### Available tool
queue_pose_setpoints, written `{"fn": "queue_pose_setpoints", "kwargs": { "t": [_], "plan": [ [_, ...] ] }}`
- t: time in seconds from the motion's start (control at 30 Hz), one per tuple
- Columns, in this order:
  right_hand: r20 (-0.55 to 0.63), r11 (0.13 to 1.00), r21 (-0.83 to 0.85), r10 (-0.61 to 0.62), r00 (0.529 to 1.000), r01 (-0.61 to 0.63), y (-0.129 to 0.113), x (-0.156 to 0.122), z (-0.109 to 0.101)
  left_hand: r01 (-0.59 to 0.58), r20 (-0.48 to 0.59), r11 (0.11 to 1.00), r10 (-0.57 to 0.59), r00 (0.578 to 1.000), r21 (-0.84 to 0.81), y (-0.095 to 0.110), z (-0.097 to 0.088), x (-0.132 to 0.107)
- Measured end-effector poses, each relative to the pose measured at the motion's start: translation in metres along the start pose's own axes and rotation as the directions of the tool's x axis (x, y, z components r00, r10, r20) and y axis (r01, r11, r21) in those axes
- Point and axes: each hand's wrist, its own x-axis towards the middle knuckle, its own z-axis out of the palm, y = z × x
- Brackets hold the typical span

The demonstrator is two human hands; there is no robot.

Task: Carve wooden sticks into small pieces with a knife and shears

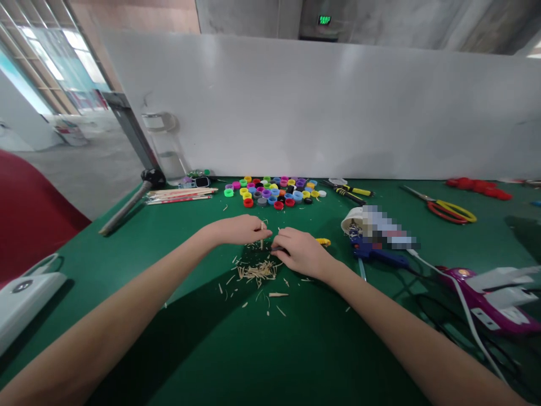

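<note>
Mostly, the right hand (302, 252) hides its yellow-ended tool (323, 242)

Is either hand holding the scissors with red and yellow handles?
No, the scissors lie on the green table, well right of the right hand.

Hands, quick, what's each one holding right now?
Left hand: closed, pinching a thin wooden stick upright.
Right hand: closed around a yellow-ended tool, mostly hidden.

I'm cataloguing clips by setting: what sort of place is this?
Likely a craft workshop: a blue glue gun and wood shavings lie on the green tabletop, and a green exit sign glows in the background.
</note>
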Motion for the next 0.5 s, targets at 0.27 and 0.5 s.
{"fn": "queue_pose_setpoints", "kwargs": {
  "t": [0.27, 0.5],
  "plan": [
    [-0.07, 0.999, -0.004, 0.042, 0.997, -0.042, 0.002, 0.0, 0.0, 0.019, 0.043, 1.0, -0.018, 0.999, -0.018, 0.009, -0.003, -0.003],
    [-0.082, 0.999, 0.016, 0.033, 0.996, -0.032, 0.006, 0.003, 0.003, -0.011, 0.101, 1.0, 0.012, 0.995, -0.013, 0.014, -0.008, -0.005]
  ]
}}
